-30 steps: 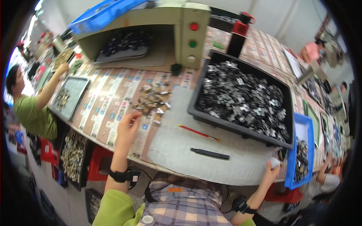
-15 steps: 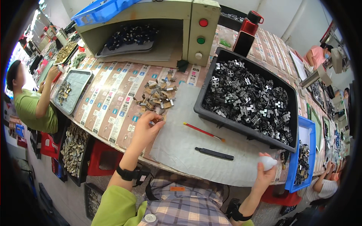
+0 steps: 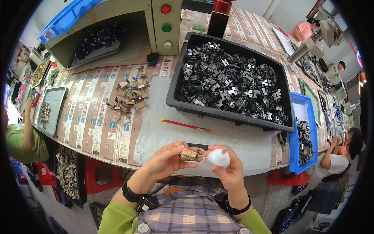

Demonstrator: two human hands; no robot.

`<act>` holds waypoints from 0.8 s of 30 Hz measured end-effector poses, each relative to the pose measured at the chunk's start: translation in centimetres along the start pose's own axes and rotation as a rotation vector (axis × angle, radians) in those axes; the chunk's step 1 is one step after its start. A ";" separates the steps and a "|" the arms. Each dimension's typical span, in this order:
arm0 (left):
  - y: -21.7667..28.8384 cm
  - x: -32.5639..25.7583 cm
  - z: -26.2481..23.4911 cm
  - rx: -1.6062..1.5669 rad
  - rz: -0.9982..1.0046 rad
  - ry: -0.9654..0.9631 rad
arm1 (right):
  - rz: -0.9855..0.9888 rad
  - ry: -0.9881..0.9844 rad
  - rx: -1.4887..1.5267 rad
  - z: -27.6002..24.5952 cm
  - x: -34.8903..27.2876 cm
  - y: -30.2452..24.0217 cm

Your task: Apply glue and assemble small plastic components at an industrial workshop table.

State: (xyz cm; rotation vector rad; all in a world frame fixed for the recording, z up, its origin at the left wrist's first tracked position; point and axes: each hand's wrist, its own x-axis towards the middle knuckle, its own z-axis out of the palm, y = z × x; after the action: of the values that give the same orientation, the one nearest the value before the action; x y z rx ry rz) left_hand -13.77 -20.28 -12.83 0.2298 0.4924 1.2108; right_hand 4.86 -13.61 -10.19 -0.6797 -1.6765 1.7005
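Observation:
Close together over the near edge of the pale sheet (image 3: 154, 113) are both my hands. Pinched in my left hand (image 3: 165, 159) is a small tan-and-dark metal part (image 3: 190, 154). My right hand (image 3: 232, 173) is wrapped round a white squeeze bulb (image 3: 217, 160), its short nozzle pointing up and away from me. The bulb is just right of the part; whether they touch I cannot tell. Beyond my hands lies a red-handled brush (image 3: 185, 125). A black bar (image 3: 196, 147) is partly hidden behind my fingers.
A black bin (image 3: 230, 114) of dark metal parts stands ahead, a blue tray (image 3: 293, 132) right of it. A pile of tan parts (image 3: 130, 95) lies left, below a metal cabinet (image 3: 165, 43) with buttons. A co-worker (image 3: 23, 140) sits at far left, beside a metal tray (image 3: 52, 111).
My left hand has come back from the tan pile with a part. My right hand has brought the white bulb leftward to meet it. The whole view has shifted.

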 end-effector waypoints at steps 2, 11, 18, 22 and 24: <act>-0.3 0.0 -0.1 0.001 -0.005 -0.005 | 0.026 0.071 0.017 -0.4 -0.6 -0.2; -0.8 -0.1 0.1 0.013 0.109 0.014 | -0.157 0.614 -0.023 -1.1 -0.8 -1.7; -1.3 0.1 0.3 0.054 0.253 0.002 | -0.267 0.615 -0.038 -0.4 -0.9 -1.2; -1.2 0.0 0.6 0.078 0.286 0.001 | -0.295 0.615 -0.068 0.1 -0.8 -1.6; -1.0 0.1 0.9 0.097 0.288 0.009 | -0.321 0.580 -0.008 0.2 -0.9 -1.6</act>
State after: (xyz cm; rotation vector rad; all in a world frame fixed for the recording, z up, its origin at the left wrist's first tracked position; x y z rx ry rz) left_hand -12.47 -20.47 -12.47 0.3879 0.5395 1.4698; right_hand 5.49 -14.47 -8.69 -0.7685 -1.2941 1.1304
